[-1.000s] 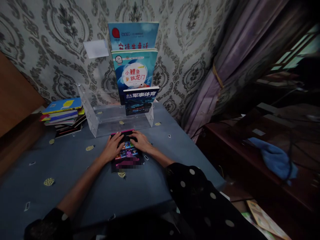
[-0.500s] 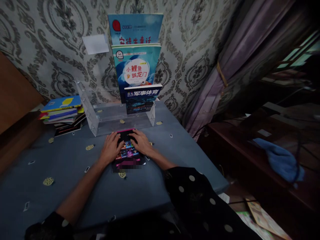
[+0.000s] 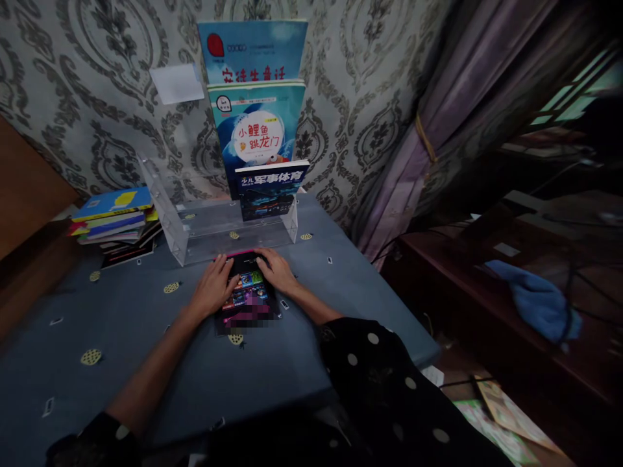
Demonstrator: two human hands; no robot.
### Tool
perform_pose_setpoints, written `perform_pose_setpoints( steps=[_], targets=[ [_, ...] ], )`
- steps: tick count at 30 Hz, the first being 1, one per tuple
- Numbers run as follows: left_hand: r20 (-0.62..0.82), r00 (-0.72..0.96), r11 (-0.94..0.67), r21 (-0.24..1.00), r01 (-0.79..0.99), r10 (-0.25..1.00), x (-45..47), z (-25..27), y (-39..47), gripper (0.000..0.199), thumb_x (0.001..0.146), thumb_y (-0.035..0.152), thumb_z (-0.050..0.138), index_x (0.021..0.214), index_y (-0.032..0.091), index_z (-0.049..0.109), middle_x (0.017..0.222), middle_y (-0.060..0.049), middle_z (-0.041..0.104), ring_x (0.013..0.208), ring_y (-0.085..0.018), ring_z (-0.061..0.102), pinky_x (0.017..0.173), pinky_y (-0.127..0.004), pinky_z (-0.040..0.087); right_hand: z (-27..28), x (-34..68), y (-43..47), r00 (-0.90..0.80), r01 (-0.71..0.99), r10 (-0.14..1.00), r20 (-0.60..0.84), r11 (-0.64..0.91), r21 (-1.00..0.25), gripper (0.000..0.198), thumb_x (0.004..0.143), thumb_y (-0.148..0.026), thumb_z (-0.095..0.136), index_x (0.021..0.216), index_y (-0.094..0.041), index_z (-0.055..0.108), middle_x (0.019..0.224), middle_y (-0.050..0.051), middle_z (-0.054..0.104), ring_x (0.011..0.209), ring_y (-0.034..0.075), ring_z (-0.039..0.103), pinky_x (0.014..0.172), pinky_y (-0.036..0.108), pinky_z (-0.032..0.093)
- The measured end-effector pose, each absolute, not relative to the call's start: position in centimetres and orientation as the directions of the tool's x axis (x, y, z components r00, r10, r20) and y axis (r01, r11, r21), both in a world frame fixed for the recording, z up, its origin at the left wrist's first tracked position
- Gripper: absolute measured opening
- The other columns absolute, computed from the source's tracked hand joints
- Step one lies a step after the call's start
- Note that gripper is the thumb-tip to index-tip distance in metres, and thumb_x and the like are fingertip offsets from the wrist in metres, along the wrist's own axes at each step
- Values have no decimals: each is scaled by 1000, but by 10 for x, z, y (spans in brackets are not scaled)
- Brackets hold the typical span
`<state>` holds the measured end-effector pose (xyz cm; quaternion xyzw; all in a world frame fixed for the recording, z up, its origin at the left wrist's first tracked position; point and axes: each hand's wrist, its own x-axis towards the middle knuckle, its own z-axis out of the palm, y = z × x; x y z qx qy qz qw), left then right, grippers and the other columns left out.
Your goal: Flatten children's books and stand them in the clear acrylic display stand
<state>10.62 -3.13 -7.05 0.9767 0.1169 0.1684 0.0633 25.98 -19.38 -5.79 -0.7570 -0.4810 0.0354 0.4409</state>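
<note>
A dark book point(image 3: 252, 298) with small colourful pictures and a pink band lies flat on the table, in front of the clear rack. My left hand point(image 3: 214, 285) rests on its left edge, fingers stretched out. On the upper right edge lies my right hand point(image 3: 277, 269), fingers also extended and apart. Just beyond them, the transparent stepped rack point(image 3: 180, 243) holds three upright books: a small dark blue book point(image 3: 270, 194) in front, a teal book point(image 3: 260, 104) behind it, and a tall blue book point(image 3: 253, 52) at the back.
A stack of books point(image 3: 114, 220) stands at the table's left back. A white paper point(image 3: 178, 83) appears behind the rack, near the patterned wall. Right of the blue-clothed table point(image 3: 321, 292) are a purple curtain point(image 3: 399, 155) and a dark red surface with a blue cloth point(image 3: 535, 298).
My right hand has slid slightly outward toward the book's right edge, showing more of the cover. My left hand stays about where it was. The view has shifted a little.
</note>
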Motion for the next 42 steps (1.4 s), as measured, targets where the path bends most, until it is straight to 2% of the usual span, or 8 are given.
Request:
perform_pose_setpoints(
  steps=[6,13,18,25,29,33,42],
  targets=[
    [266,951,-980,158,117,156,115,-66,-28,52,100,38,37,144,12,46,153,-17,46,145,-27,39,119,-48,32,-58,272,-193,568,636,744,353,-125,-761,36,102,-32,41,130,-20,61,132,10,65,125,21,59,109,39,43],
    [213,977,-992,123,2,28,139,-55,-39,52,101,39,36,147,16,45,155,-12,44,145,-24,40,120,-46,30,-59,281,-192,607,543,728,318,-89,-835,40,104,-39,39,133,-22,61,134,8,65,126,20,60,110,36,43],
    [174,984,-992,108,-58,-39,157,-48,-47,51,102,35,35,148,15,42,156,-12,43,145,-24,39,119,-47,31,-61,287,-191,611,504,737,288,-82,-860,43,104,-40,38,135,-20,58,134,10,65,125,20,60,109,37,45],
    [177,981,-990,93,-102,-84,163,-45,-47,49,101,33,37,146,16,44,153,-13,47,141,-25,45,115,-46,35,-60,288,-190,636,497,722,271,-114,-860,44,104,-44,39,135,-20,60,133,9,66,127,20,59,111,35,42],
    [205,974,-988,97,-116,-94,165,-43,-47,47,100,31,40,143,15,47,148,-14,52,136,-26,48,113,-46,36,-63,288,-189,627,498,726,283,-94,-862,48,103,-47,39,134,-17,60,132,11,66,126,21,59,111,36,42],
    [216,971,-987,93,-129,-106,166,-44,-47,45,99,30,43,141,15,48,146,-14,54,134,-27,50,112,-46,37,-66,290,-187,625,499,718,307,-64,-864,46,102,-49,42,131,-20,62,130,9,67,125,21,60,111,38,42],
    [274,954,-976,144,-163,-119,166,-47,-46,42,99,30,44,139,17,53,145,-13,56,134,-27,51,112,-47,39,-64,289,-187,612,509,729,307,-66,-858,42,103,-42,41,131,-18,62,131,11,67,126,22,59,112,39,41]
  ],
)
